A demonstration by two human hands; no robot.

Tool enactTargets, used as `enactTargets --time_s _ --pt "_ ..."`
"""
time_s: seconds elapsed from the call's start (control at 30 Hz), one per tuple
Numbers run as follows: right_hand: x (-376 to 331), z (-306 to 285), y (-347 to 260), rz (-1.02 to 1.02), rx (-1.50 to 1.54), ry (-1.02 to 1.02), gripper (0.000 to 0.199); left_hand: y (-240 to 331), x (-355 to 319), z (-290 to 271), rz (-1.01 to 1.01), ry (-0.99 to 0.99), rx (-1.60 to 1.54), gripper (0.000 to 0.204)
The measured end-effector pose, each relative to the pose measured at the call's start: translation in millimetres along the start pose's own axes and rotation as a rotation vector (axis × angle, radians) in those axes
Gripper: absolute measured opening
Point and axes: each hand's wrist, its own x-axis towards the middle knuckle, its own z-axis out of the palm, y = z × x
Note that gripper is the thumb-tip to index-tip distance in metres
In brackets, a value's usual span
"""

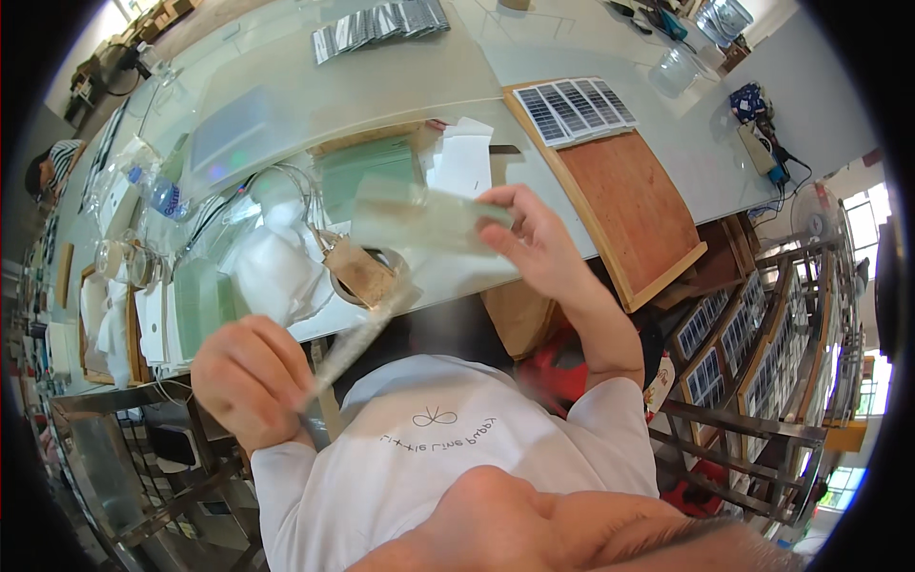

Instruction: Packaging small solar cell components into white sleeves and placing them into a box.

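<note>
Peeling looks underway — right hand (543, 243) pinches a translucent film sheet (419, 221) above the tape roll (367, 272), left hand (250, 379) grips its trailing strip (357, 338) — steady pull needed.

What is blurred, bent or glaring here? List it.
Head view: the translucent sheet in the right hand is motion-smeared, as is the strip by the left hand; table edges bow with the fisheye; windows blow out at right; corners black.

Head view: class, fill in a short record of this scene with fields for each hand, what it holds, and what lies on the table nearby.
left hand: closed on a thin pale strip
right hand: grip pinching a clear plastic sheet
sheet: raised above the table edge
right of hands: wooden board with dark panels
left of hands: white cloth
</note>
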Motion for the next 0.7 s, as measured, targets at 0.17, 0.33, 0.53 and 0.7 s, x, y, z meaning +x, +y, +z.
enactTargets --time_s 0.17,0.33,0.53,0.7 --pt "37.0 -8.1 -35.4 0.032 0.089 -0.247 0.034 1.9 -27.5 -40.4 -0.304 0.406 -0.617 0.022" --pt "53.6 9.5 -52.0 -0.209 -0.38 -0.513 0.034 40.2 -24.2 -108.5 -0.169 0.572 -0.538 0.013" --pt "91.2 28.2 -33.6 -0.169 -0.791 -0.264 0.034 124.4 -52.6 -103.3 0.16 0.379 -0.449 0.028" --pt "117.3 40.6 11.9 -0.183 -0.87 -0.211 0.035 124.2 -160.5 -84.2 0.029 0.491 0.04 0.031"
